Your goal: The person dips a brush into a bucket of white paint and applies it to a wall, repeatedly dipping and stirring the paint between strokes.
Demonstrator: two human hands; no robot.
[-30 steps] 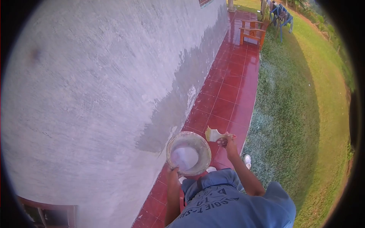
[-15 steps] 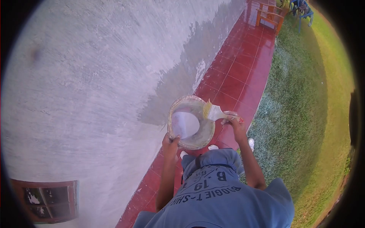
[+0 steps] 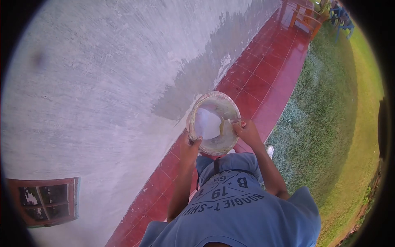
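Observation:
A round, paint-smeared bucket (image 3: 225, 103) hangs in front of my body, with white paint (image 3: 207, 124) in it. My left hand (image 3: 191, 147) grips its near left rim, thumb over the edge. At the right side of the bucket, my right hand (image 3: 245, 129) is closed on the handle of a paintbrush (image 3: 226, 127). The brush's yellowish bristles are inside the bucket, beside the white paint; whether they touch it I cannot tell.
A whitish wall (image 3: 103, 90) with a grey unpainted-looking patch (image 3: 193, 78) rises on the left, with a framed window (image 3: 47, 201) low down. Red tiles (image 3: 257, 86) run beside it. Grass (image 3: 317, 136) lies right; a wooden chair (image 3: 305, 18) stands far off.
My right hand has moved left and brought the brush from over the bucket's right rim down into the bucket. The bucket has shifted slightly up and right in view.

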